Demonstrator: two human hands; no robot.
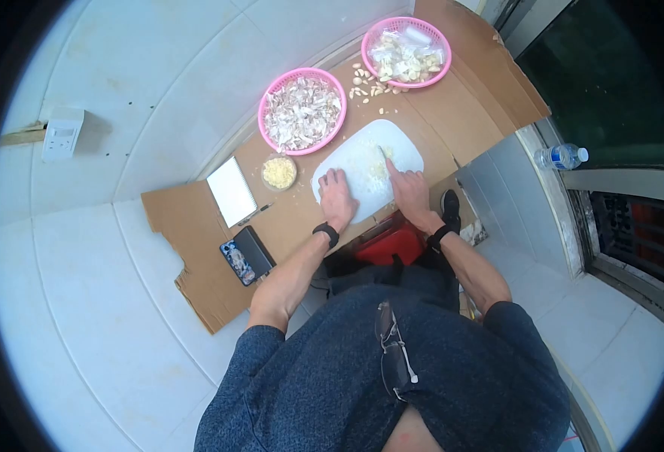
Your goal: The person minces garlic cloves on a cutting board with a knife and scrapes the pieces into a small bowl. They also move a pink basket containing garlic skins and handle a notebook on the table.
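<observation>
A white cutting board (370,177) lies on the cardboard-covered surface in front of me. My left hand (336,197) rests on its left part, fingers laid out on the board and holding nothing. In my right hand (409,188) is a knife (383,154), mostly hidden by the fingers, its blade pointing away from me over the board. Pale minced garlic (378,167) is spread under and beside the blade. Left of the board stands a small clear bowl (279,172) filled with chopped garlic.
A pink basket (263,124) holds garlic skins; another pink basket (448,66) holds garlic and plastic bags. Loose cloves (362,79) lie between them. Leftward are a notebook (232,191), pen (255,215) and phone (237,262). A water bottle (561,157) sits on the right ledge.
</observation>
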